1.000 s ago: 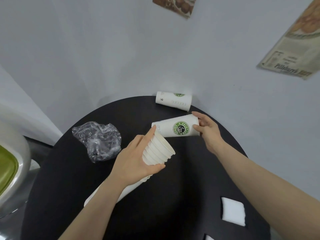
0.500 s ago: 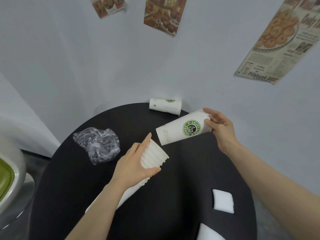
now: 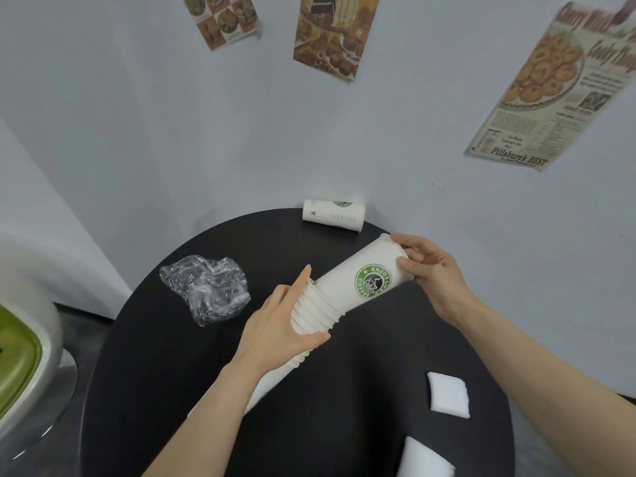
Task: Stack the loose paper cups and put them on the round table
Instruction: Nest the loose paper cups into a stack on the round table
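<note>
White paper cup point(image 3: 364, 280) pinched at its rim in my right hand point(image 3: 433, 273), base nested in stack point(image 3: 309, 315) gripped by my left hand point(image 3: 278, 325), above black table point(image 3: 165, 373), another cup point(image 3: 333, 215) lying at far edge

A crumpled clear plastic wrapper point(image 3: 205, 289) is seen left of centre. Two white foam pieces point(image 3: 448, 393) point(image 3: 425, 460) are placed at lower right. Three posters point(image 3: 554, 86) point(image 3: 332, 32) point(image 3: 222, 18) are pinned along the top.

Matt white paper cups point(image 3: 358, 287), crinkled glossy clear plastic wrap point(image 3: 206, 287), smooth matt black round table point(image 3: 155, 373)
</note>
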Tool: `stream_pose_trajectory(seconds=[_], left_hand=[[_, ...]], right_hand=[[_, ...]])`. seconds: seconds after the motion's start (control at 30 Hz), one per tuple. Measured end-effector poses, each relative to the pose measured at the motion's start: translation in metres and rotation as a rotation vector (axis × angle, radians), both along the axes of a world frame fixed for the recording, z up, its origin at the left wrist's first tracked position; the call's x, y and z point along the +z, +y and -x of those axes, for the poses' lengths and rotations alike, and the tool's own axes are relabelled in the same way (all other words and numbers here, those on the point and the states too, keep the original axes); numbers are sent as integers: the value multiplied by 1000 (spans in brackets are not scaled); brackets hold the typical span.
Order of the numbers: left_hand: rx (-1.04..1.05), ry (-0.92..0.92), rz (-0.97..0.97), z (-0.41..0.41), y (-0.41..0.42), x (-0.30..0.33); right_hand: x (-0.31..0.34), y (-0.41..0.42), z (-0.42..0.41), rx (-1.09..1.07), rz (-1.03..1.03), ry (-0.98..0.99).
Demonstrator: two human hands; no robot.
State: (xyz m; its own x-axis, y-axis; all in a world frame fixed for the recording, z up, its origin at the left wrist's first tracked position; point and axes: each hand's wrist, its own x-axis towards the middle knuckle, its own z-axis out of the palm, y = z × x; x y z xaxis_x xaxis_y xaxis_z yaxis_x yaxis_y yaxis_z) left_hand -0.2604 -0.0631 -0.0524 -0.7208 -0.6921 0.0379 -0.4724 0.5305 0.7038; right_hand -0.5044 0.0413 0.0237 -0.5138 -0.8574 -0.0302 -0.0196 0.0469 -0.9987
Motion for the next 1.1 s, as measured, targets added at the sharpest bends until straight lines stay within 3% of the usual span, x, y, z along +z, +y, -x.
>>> stream_pose_trajectory(seconds=[0.43, 0.93, 1.1], left_hand=[[-37, -26, -13, 9, 9, -4], [27, -46, 20, 41, -8, -4], [73, -12, 36, 54, -27, -4]], right_hand=[[-24, -1, -56, 306, -146, -18], [-37, -28, -53, 267, -139, -106], [-46, -54, -7, 55, -100, -171]])
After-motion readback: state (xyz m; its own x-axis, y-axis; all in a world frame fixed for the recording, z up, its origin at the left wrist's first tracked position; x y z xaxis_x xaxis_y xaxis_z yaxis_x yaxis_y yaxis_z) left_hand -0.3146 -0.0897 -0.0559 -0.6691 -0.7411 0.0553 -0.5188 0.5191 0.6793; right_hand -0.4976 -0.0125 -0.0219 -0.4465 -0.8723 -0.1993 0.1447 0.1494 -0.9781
